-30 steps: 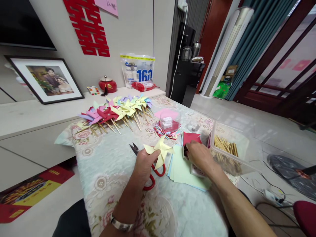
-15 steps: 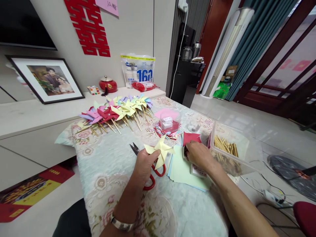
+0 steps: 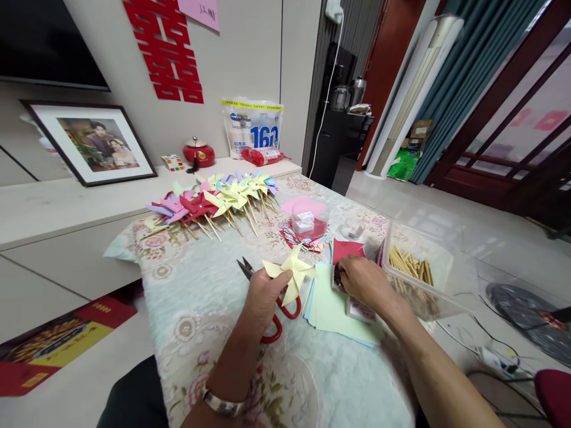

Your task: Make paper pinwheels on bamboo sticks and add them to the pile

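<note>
My left hand (image 3: 263,294) pinches a folded yellow paper pinwheel (image 3: 291,273) and holds it just above the red-handled scissors (image 3: 272,306) lying on the table. My right hand (image 3: 363,279) is curled, fingertips down in a small box of dark bits (image 3: 338,278) that sits on a stack of pale green paper sheets (image 3: 332,306). What its fingers hold is too small to make out. A red paper square (image 3: 347,248) lies just behind that hand.
Many finished pinwheels on sticks (image 3: 214,202) lie in a row at the table's far left. A clear tub of wooden sticks (image 3: 413,270) stands at the right. A clear round container (image 3: 308,219) and paper scraps sit mid-table on the floral tablecloth (image 3: 200,297).
Both hands stay almost where they were. The view has shifted slightly to the left; the right fingers keep working in the small box.
</note>
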A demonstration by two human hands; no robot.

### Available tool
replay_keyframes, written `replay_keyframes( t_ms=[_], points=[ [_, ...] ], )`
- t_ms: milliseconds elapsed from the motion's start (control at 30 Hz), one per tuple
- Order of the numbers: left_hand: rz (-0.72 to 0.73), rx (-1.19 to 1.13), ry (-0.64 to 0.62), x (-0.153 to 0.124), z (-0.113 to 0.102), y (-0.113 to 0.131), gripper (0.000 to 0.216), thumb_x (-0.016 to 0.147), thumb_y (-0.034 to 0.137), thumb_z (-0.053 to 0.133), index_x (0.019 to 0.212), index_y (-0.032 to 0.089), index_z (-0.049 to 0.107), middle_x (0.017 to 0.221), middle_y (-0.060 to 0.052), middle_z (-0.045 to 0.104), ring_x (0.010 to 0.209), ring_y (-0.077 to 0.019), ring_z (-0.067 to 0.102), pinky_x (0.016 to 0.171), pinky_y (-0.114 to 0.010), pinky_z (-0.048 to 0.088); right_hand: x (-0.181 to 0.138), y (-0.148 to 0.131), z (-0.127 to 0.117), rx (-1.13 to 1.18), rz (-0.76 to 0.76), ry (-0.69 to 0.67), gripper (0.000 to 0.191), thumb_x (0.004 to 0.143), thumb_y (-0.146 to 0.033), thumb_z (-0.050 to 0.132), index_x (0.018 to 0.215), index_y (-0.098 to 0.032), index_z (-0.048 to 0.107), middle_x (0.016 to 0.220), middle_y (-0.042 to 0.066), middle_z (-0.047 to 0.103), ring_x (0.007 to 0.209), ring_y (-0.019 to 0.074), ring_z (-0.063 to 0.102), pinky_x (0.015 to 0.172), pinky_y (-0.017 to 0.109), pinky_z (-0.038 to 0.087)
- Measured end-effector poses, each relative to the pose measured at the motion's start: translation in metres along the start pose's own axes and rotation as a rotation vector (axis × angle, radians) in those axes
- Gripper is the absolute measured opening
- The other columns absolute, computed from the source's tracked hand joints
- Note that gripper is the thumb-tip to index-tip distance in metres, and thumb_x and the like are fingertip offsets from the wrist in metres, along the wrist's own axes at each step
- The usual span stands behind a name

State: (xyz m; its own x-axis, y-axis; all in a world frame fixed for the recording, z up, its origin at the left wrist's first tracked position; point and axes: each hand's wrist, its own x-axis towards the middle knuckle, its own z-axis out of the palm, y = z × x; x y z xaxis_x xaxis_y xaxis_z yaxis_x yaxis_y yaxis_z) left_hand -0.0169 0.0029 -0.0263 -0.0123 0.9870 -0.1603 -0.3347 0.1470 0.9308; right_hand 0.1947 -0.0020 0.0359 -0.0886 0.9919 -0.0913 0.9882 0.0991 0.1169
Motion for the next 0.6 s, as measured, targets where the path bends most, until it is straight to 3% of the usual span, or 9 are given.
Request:
replay_keyframes(
  t_ms=[433,600],
  points=[
    [0.008,0.015,0.006,0.0010,-0.0014,-0.0019,0.024,0.060,0.032,0.079,0.067,0.016,0.064,0.053,0.004,0.058,0.048,-0.0099,0.046,0.047,-0.023,0.035,-0.0102,0.0029,-0.0071,0.151,0.017,0.096,0.025,0.094,-0.017,0.045,0.086,-0.015,0.068,0.081,0.010,0.074,0.073,0.0189,0.069,0.059,0.029,0.028],
    [0.006,0.008,0.001,0.0019,-0.0015,-0.0016,0.022,0.062,0.031,0.078,0.068,0.015,0.064,0.054,0.003,0.059,0.048,-0.0097,0.046,0.047,-0.022,0.035,-0.0089,0.0042,-0.0038,0.190,0.027,0.077,0.022,0.091,-0.014,0.048,0.093,-0.017,0.070,0.089,0.010,0.077,0.080,0.0198,0.070,0.060,0.027,0.030]
  ],
)
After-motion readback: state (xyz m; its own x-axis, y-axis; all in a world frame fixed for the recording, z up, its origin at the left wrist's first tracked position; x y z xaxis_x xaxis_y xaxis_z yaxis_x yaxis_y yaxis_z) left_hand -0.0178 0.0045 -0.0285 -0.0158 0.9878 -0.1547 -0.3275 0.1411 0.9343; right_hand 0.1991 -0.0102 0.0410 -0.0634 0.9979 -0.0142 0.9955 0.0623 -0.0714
